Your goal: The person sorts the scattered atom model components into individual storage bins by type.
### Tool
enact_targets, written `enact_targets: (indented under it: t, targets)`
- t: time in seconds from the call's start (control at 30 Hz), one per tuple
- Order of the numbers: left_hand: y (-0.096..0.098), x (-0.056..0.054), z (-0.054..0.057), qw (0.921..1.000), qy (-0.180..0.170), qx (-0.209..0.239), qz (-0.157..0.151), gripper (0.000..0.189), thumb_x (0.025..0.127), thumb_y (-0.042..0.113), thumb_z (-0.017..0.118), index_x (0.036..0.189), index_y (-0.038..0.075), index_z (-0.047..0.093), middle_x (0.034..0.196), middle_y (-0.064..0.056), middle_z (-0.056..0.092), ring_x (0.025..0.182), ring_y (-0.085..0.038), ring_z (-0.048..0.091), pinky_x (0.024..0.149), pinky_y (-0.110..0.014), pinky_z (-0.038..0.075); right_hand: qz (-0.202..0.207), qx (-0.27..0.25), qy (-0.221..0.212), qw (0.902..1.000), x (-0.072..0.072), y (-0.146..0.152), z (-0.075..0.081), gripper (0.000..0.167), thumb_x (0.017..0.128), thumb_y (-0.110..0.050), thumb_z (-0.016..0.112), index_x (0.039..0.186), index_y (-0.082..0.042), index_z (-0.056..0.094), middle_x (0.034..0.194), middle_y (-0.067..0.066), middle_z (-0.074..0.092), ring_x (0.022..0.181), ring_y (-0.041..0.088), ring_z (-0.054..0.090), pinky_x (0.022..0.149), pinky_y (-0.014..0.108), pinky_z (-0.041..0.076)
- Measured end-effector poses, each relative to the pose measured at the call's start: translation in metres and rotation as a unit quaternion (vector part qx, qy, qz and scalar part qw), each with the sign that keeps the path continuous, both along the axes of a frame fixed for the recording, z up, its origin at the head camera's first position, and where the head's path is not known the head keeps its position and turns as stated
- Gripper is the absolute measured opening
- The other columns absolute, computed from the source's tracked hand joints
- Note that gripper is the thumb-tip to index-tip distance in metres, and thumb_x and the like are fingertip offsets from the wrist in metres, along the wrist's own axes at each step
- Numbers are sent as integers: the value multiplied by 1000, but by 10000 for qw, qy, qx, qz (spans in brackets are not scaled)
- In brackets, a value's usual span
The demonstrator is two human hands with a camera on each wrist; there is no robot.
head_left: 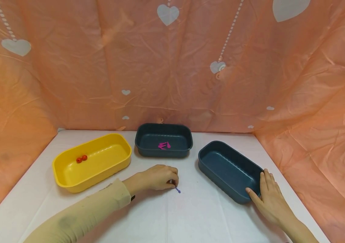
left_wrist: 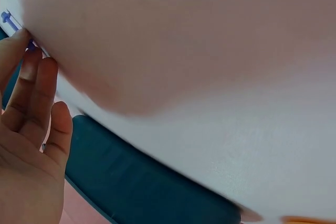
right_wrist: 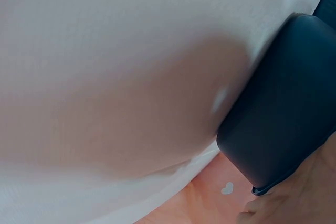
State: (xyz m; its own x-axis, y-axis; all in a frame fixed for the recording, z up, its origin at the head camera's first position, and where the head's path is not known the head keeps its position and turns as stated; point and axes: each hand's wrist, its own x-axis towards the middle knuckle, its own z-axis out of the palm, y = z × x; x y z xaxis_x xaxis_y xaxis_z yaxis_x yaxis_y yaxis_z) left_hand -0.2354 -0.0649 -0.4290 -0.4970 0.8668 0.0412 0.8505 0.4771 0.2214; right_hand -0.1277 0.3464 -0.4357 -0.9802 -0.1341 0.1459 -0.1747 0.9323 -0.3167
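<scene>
My left hand (head_left: 161,177) is low over the white table, pinching a small thin purple plastic piece (head_left: 177,190) between thumb and fingertips. In the left wrist view the knobbed end of this purple piece (left_wrist: 7,17) sticks out past the thumb; its exact kind is unclear. My right hand (head_left: 271,199) rests on the near right end of a dark blue bin (head_left: 230,168), with the thumb over the rim and the fingers stretched along the outer side. Nothing shows inside that bin. In the right wrist view only part of this hand (right_wrist: 299,198) appears beside the bin's wall.
A yellow bin (head_left: 120,162) at the left holds two small red round pieces (head_left: 82,159). Another dark blue bin (head_left: 163,153) stands at the back centre with several small magenta pieces (head_left: 164,145) in it. An orange curtain (head_left: 190,94) with hearts hangs round the white table (head_left: 190,219).
</scene>
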Motion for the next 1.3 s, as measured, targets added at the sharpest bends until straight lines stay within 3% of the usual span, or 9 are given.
enact_targets:
  t: [0.57, 0.87, 1.1, 1.3]
  targets:
    - [0, 2, -3, 9999, -20, 121, 58, 3, 96, 21, 76, 95, 24, 78, 90, 12, 59, 78, 0, 54, 74, -18, 47, -11, 2, 31, 10000, 1, 0, -1, 92, 109, -45, 48, 155, 23, 6, 164, 43, 3, 152, 59, 0, 125, 66, 0]
    - [7, 0, 0, 9962, 14, 862, 154, 4, 94, 17, 76, 97, 18, 78, 89, 9, 60, 74, -3, 51, 70, -18, 45, -27, -6, 6, 10000, 1, 0, 0, 93, 109, -46, 48, 155, 22, 6, 164, 43, 2, 153, 58, -1, 125, 66, 0]
    - [13, -2, 2, 9881, 464, 1450, 206, 6, 92, 16, 76, 97, 18, 78, 94, 8, 65, 85, -7, 62, 79, -23, 52, -20, -43, 1, 10000, 1, -1, 0, 93, 109, -46, 49, 155, 22, 6, 164, 43, 2, 153, 57, -1, 125, 65, 0]
    - [22, -4, 4, 9804, 734, 1786, 379, 6, 91, 14, 76, 95, 19, 77, 94, 8, 65, 88, -9, 63, 81, -27, 53, -29, -40, 25, 10000, 1, -1, 0, 93, 109, -46, 49, 155, 22, 6, 164, 42, 2, 153, 58, 0, 124, 67, 2]
